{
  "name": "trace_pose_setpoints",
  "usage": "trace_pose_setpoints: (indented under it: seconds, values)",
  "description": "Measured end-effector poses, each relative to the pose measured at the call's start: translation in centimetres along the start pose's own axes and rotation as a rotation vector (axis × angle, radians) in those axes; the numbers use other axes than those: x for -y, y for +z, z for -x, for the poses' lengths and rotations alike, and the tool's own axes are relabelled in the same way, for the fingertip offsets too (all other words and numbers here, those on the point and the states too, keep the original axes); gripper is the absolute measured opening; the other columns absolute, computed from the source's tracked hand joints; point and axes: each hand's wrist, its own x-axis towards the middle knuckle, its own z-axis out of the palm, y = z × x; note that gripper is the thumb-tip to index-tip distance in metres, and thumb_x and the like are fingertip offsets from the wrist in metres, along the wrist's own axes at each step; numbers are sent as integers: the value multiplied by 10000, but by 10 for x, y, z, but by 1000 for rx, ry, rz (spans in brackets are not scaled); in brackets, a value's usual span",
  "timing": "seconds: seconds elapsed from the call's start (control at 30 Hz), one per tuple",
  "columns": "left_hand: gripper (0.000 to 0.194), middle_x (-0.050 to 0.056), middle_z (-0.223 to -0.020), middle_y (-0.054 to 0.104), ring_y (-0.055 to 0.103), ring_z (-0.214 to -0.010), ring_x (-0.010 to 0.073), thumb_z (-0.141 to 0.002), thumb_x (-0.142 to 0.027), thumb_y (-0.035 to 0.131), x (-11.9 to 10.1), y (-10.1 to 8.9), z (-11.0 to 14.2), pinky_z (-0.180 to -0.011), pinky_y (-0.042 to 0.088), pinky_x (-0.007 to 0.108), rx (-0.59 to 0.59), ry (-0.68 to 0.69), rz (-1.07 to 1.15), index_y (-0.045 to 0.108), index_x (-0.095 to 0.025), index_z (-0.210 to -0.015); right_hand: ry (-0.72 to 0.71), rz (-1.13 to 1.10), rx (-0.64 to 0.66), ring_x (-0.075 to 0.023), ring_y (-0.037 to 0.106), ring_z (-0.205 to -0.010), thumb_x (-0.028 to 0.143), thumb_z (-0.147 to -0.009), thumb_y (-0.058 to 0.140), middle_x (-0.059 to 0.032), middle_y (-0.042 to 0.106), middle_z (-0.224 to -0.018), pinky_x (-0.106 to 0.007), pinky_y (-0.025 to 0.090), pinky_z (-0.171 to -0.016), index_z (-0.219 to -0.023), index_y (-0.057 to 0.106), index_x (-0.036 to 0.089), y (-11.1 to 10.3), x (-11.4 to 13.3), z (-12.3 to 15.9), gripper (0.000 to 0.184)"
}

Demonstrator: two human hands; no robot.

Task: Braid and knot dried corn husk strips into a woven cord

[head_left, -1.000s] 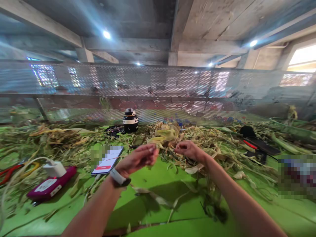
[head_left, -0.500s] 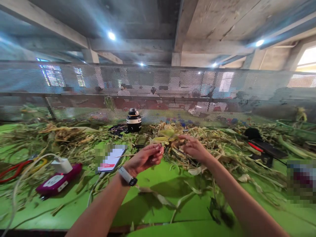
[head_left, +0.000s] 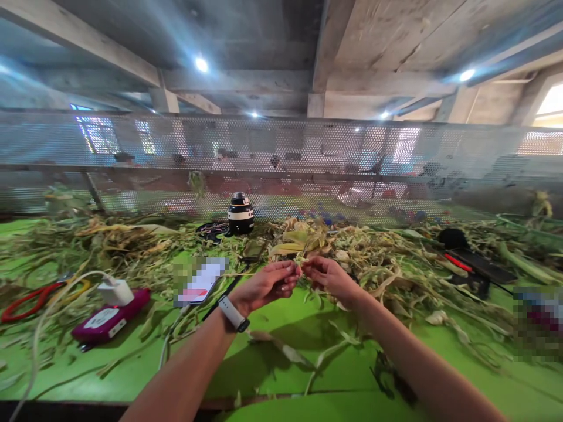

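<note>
My left hand (head_left: 273,282), with a white-banded watch (head_left: 233,313) on its wrist, is closed in a pinch. A thin straw-coloured strip (head_left: 241,274) sticks out to the left behind it and seems to be held in the fingers. My right hand (head_left: 332,278) is closed too, its fingertips meeting those of the left. What lies between its fingers is too small to make out. Just behind both hands rises a heap of dry, yellow-green husks (head_left: 299,237), which look like corn husks. Loose husk strips (head_left: 281,347) lie on the green table (head_left: 264,375) below.
To the left are a phone (head_left: 204,281) with a cable, a magenta power strip (head_left: 112,319) with a white charger (head_left: 115,291), and red-handled scissors (head_left: 30,299). A black bottle (head_left: 240,214) stands behind, before a perforated screen (head_left: 281,146). A black device (head_left: 477,264) lies right.
My right hand has moved left and down from the husk heap, its fingers closing at the left fingertips. My left hand has shifted slightly right, still pinched.
</note>
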Motion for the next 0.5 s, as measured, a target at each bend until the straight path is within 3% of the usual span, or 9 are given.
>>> trace_pose_setpoints:
  seconds: [0.13,0.3,0.5]
  values:
    - [223,-16,-670,435,314,-525,37,-691,-252,736,0,-3,-2,-465,219,164,-54,36,5,605,-103,-794,-231,277,-124,-117,449,-610,466,-777,569,4,534,-666,-239,356,-574,-748,579,174,3,-3,-1,293]
    - [285,-37,-629,406,329,-528,48,-677,-321,741,4,-4,-7,-480,228,173,-108,51,-24,583,-116,-795,-349,619,-178,-114,428,-555,341,-863,451,10,500,-604,-227,326,-539,-710,539,189,10,1,8,233]
    - [301,-57,-561,394,308,-490,72,-774,-444,601,14,-4,-15,-471,229,209,-222,182,-403,493,-169,-719,-415,802,-163,-122,489,-575,335,-912,406,0,543,-644,-214,335,-573,-738,526,201,13,3,13,251]
